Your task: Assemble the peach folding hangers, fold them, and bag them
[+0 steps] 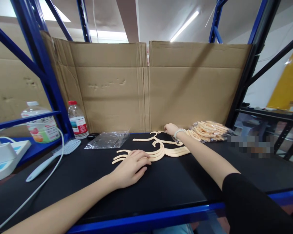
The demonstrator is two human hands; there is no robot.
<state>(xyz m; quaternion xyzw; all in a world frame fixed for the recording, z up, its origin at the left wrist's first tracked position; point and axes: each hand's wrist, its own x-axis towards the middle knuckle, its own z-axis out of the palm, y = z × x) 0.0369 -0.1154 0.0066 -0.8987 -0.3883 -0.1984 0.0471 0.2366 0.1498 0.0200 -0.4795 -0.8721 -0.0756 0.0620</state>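
Cream hangers point(164, 152) lie nested in a group on the black tabletop point(171, 188), their left part under the person's left hand point(132, 165), which rests palm down with fingers loosely extended and thumb apart. Just beyond, the right hand point(171, 129) reaches to more hanger pieces near the cardboard point(195, 87), its grip too small to tell, between a flat clear bag point(108, 139) and a filled bag point(210, 131).

2 cardboard sheets point(197, 91) stand side by side behind the black table point(175, 188). At left, a red-capped bottle point(78, 125) stands near a white-capped jug point(40, 131); before them lies a brush point(69, 148), crossed by a cable point(39, 188). 1 tube light point(185, 26) glows overhead.
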